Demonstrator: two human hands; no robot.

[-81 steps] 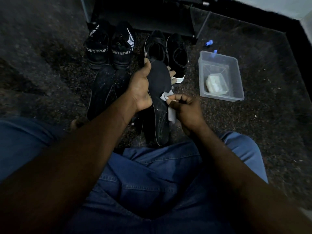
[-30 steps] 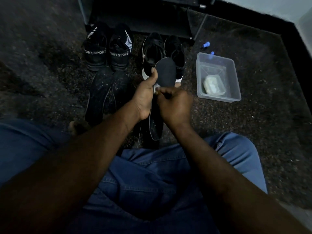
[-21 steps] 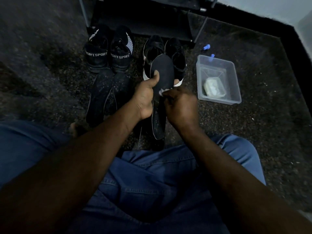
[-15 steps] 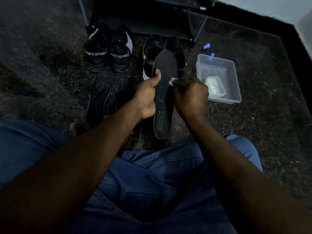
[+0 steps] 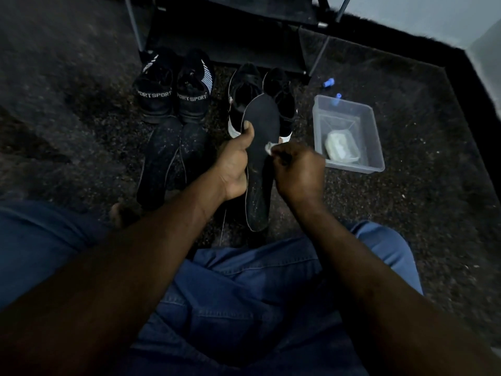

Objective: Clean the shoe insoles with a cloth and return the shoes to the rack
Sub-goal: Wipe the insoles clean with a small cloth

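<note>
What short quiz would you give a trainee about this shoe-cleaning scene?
1. True or false: the left hand grips the dark insole.
2. Which grips the white cloth? A) the left hand B) the right hand C) neither.
3. Fill in: the clear tub stands on the person's ___ side.
Key: 1 true; 2 B; 3 right.

A long black insole (image 5: 261, 137) is held up off the floor. It has dusty specks near its bottom end. The left hand (image 5: 233, 164) grips its left edge. A small white cloth (image 5: 269, 147), pinched in the right hand (image 5: 298, 169), touches its right edge. 2 more dusty insoles (image 5: 173, 158) lie flat on the carpet (image 5: 81, 90). 2 pairs of black shoes (image 5: 173, 88) sit by the dark rack (image 5: 230, 31).
</note>
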